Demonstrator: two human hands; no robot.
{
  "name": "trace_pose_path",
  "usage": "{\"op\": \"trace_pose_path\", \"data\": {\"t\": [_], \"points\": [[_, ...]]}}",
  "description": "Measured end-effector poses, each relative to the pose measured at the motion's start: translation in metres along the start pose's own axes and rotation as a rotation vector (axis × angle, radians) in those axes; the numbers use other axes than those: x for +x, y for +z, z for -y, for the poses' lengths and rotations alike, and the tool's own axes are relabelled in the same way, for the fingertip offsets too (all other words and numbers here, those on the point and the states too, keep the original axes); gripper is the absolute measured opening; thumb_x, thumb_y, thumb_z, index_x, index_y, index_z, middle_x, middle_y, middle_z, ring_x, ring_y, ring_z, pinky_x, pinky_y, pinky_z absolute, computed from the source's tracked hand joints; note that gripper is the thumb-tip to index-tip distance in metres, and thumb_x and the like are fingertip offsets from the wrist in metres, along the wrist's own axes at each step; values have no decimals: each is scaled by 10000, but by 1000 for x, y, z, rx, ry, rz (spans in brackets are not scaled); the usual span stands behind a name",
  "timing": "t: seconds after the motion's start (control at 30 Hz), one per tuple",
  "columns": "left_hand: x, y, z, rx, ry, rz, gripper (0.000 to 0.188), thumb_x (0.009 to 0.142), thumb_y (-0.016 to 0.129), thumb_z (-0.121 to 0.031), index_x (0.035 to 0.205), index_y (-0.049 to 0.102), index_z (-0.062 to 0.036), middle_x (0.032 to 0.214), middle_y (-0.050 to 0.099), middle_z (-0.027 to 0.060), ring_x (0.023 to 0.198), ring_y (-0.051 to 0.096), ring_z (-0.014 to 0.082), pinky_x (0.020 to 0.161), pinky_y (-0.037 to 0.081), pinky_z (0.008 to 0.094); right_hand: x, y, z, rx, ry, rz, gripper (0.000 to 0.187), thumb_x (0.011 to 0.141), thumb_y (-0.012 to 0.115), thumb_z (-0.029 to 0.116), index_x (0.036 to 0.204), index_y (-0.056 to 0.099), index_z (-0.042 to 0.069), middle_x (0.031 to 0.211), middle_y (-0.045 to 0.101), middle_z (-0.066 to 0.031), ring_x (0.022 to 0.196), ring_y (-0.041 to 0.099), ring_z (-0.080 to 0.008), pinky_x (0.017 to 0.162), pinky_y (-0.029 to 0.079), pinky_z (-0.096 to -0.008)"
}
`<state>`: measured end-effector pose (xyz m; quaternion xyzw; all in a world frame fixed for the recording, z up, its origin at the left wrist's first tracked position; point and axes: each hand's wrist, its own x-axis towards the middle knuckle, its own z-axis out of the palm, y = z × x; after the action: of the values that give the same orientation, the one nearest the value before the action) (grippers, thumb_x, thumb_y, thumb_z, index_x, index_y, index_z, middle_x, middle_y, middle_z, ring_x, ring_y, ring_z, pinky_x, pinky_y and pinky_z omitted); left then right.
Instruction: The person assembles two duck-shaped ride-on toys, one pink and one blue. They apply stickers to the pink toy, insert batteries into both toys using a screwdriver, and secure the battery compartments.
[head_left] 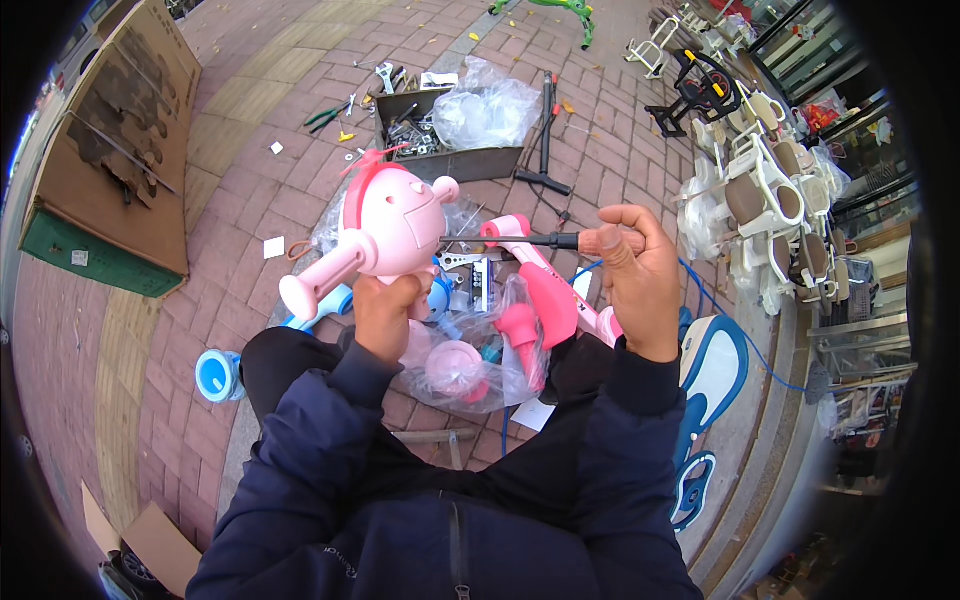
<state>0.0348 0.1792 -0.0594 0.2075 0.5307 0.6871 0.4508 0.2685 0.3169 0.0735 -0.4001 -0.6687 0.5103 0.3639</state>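
Note:
My left hand (385,318) is closed around the narrow lower end of a pale pink plastic toy part (395,225), held up in front of me. It has a round body, stubby side handles and a darker pink band. A screwdriver (552,241) lies level in my right hand (642,280), its handle between thumb and fingers. The long shaft points left, and its tip meets the right side of the pink part in this view; whether it sits in a screw I cannot make out. Beneath, a clear plastic bag (470,385) with pink parts rests between my legs, beside a hot pink piece (548,300).
Beyond my hands stands a metal toolbox (490,163) with loose hardware and crumpled plastic. A large cardboard box (120,150) is at left, a blue cup (217,376) near my left knee. White and brown seat parts (765,200) pile up at right; a blue cable (740,345) crosses there.

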Motion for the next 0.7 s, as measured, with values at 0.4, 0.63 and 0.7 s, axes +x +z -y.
{"op": "trace_pose_path", "data": {"t": [0.4, 0.63, 0.7], "points": [[2, -1, -7, -7, 14, 0, 241, 804, 661, -55, 1030, 678, 28, 874, 680, 71, 716, 616, 147, 609, 482, 292, 3, 3, -11, 179, -80, 42, 390, 1008, 719, 269, 1197, 558, -31, 953, 770, -107, 779, 649, -108, 741, 532, -260], [3, -1, -9, 48, 29, -10, 212, 807, 664, -63, 998, 688, 27, 823, 668, 60, 687, 608, 140, 599, 478, 291, 4, 7, -9, 229, -101, 67, 388, 1006, 719, 255, 1219, 554, -24, 945, 768, -98, 714, 586, -69, 635, 478, -213], [2, -2, -10, 70, 28, 1, 208, 806, 663, -61, 992, 690, 27, 812, 665, 57, 678, 605, 139, 597, 476, 290, 3, 6, -11, 131, 45, 1, 370, 1008, 711, 231, 1223, 552, -25, 941, 765, -100, 703, 577, -74, 636, 474, -219]]}}
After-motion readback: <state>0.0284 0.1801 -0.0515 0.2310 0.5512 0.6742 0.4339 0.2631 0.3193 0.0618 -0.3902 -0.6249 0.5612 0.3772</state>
